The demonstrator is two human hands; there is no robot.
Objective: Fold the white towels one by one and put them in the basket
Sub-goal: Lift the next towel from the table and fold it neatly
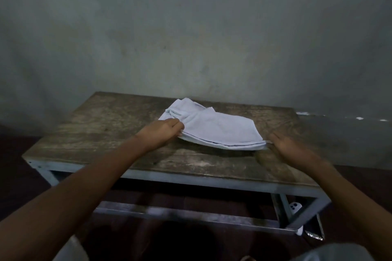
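Observation:
A white towel (214, 127) lies partly folded on the worn wooden table (106, 133), its near hem with a thin dark stripe lifted slightly off the top. My left hand (164, 131) pinches the towel's near left corner. My right hand (290, 146) is at the near right corner, blurred, with its fingertips on the hem. The towel's far left part is bunched into folds. No basket is in view.
The table has a grey metal frame (191, 178) and stands against a grey wall (191, 38). A white object (295, 207) and a dark box (316, 229) lie on the dark floor by the table's right leg.

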